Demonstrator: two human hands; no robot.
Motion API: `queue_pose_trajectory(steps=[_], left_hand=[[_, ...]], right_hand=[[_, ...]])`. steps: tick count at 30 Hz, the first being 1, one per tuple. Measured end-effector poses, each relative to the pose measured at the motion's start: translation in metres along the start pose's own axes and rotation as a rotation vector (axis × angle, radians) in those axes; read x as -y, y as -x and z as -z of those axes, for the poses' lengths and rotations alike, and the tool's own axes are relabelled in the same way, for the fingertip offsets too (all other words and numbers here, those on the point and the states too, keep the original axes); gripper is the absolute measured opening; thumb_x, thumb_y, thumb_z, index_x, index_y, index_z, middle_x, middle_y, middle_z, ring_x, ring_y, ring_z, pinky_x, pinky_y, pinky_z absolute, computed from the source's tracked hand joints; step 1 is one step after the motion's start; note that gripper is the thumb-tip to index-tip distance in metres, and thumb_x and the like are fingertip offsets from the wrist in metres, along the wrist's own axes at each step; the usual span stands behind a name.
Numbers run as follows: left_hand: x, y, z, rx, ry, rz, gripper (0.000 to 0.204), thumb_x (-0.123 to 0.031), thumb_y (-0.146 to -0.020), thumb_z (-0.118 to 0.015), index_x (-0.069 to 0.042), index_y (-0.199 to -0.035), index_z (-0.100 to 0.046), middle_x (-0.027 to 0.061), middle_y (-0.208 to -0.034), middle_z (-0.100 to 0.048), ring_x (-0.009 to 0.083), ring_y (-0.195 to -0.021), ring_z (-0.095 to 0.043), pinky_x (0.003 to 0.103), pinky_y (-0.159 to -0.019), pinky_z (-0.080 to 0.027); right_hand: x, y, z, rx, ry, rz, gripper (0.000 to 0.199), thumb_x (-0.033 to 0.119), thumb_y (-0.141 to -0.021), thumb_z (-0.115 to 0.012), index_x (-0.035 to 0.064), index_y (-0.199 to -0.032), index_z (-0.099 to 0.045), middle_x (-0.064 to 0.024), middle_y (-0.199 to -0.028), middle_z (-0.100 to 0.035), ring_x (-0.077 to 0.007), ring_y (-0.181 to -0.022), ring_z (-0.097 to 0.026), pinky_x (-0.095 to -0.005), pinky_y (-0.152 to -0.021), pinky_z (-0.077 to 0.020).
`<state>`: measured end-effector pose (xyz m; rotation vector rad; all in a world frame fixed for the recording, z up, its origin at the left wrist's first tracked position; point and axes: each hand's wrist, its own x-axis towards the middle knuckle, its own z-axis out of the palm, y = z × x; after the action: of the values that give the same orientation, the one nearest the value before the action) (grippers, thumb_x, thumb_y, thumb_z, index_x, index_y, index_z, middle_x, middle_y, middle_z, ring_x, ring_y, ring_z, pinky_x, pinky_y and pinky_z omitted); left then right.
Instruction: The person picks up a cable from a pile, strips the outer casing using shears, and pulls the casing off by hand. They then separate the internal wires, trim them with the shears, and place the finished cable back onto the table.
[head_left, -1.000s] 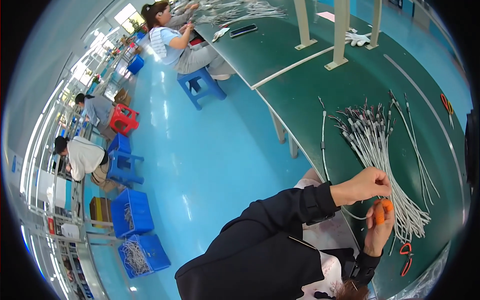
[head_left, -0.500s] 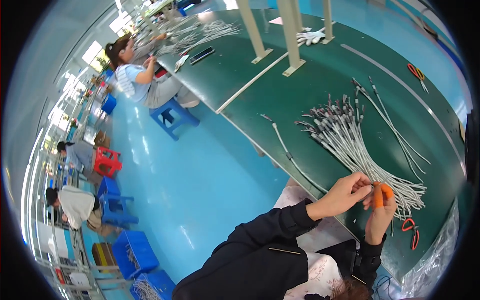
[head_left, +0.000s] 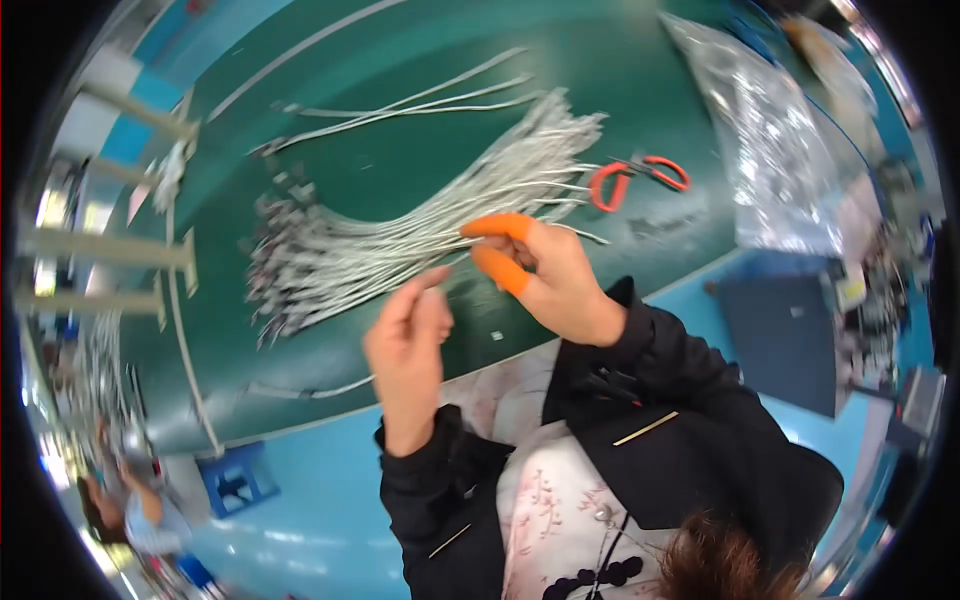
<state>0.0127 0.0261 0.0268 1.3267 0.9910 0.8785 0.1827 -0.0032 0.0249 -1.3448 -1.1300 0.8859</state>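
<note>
A single grey cable [head_left: 335, 390] lies along the near table edge and passes under my left hand [head_left: 408, 335]. The left fingers are curled closed around it, with thumb and forefinger drawn together. My right hand [head_left: 550, 275], with orange finger cots on thumb and forefinger, is just right of the left hand. Its bent fingers close in on the cable's end, though blur and overlap hide the exact contact. Right behind both hands lies a thick bundle of grey cables [head_left: 430, 215], its dark connector ends to the left.
Red-handled cutters [head_left: 635, 180] lie right of the bundle. A few loose cables [head_left: 410, 108] lie behind it on the green table [head_left: 620, 80]. Clear plastic bags [head_left: 775, 150] are at the far right. A beige stand [head_left: 110, 258] is at the left; beyond, a person [head_left: 150, 520] sits near a blue stool [head_left: 238, 480].
My view has swung round to the right, so the bundle now lies across the middle and the plastic bags are in full sight. Both hands stay close together at the cable.
</note>
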Motion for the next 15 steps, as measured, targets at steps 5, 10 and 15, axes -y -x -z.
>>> queue_pose_trajectory(steps=[5, 10, 15], left_hand=[[0.000, -0.008, -0.017, 0.075, 0.078, 0.040, 0.022, -0.008, -0.093, -0.049, 0.003, -0.109, -0.059, 0.0020, -0.075, -0.059, 0.0042, -0.064, -0.044, 0.018, -0.060, -0.037], [0.015, -0.011, -0.026, 0.102, 0.100, 0.029, 0.021, -0.011, -0.093, -0.050, 0.002, -0.106, -0.060, 0.0030, -0.077, -0.061, 0.0040, -0.063, -0.044, 0.018, -0.059, -0.036], [0.013, -0.016, -0.029, 0.124, 0.219, 0.130, 0.019, -0.012, -0.092, -0.052, 0.002, -0.101, -0.062, 0.0041, -0.078, -0.063, 0.0044, -0.063, -0.045, 0.018, -0.058, -0.036]], right_hand=[[-0.024, -0.015, 0.088, -0.255, 0.681, 0.332, 0.017, 0.006, -0.081, -0.062, 0.0008, -0.096, -0.062, -0.0123, -0.084, -0.062, -0.0239, -0.072, -0.060, -0.0305, -0.063, -0.0468], [-0.043, -0.013, 0.163, -0.304, 1.262, 0.366, 0.018, 0.009, -0.077, -0.064, 0.0014, -0.093, -0.061, -0.0148, -0.082, -0.058, -0.0335, -0.079, -0.056, -0.0398, -0.068, -0.0455], [-0.056, -0.004, 0.182, -0.123, 1.317, 0.255, 0.018, 0.009, -0.078, -0.063, 0.0016, -0.095, -0.060, -0.0152, -0.082, -0.058, -0.0338, -0.075, -0.057, -0.0395, -0.066, -0.0453]])
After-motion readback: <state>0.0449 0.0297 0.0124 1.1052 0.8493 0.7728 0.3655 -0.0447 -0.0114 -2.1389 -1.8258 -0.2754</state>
